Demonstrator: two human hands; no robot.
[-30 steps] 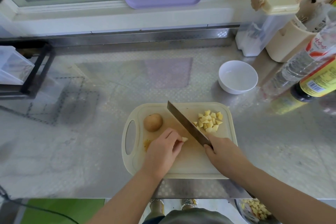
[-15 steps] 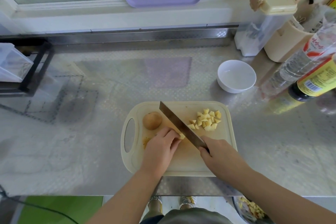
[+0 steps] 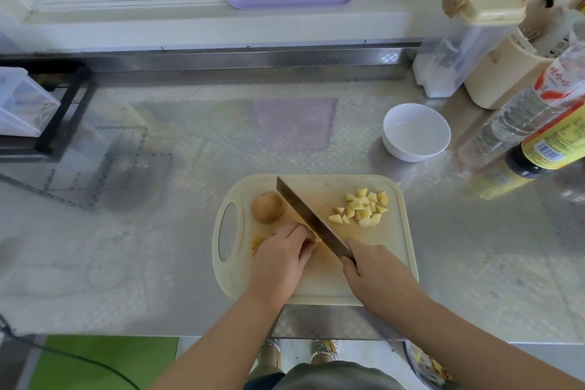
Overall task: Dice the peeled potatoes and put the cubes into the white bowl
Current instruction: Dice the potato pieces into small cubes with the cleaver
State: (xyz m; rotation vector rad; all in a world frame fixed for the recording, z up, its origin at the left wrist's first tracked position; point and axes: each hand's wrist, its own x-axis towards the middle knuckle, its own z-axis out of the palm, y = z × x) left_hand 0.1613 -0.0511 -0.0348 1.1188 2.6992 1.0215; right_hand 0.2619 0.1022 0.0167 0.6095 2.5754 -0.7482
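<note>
Patterned stainless-steel worktop [image 3: 196, 263], seen from above. Resting directly on it: a cream plastic cutting board with a handle slot [image 3: 319, 291] at the near edge; a round white bowl [image 3: 416, 132] behind and to its right; bottles [image 3: 519, 123] and lidded containers [image 3: 456, 54] at far right; a black rack [image 3: 66, 111] at far left.

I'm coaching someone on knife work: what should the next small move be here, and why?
Probably press the knife straight down through the small potato piece that the left hand pins on the cutting board. The blade, held by the right hand, lies right beside those fingertips, so keep them curled back. The white bowl looks empty; scooping the cubes can wait.
</note>
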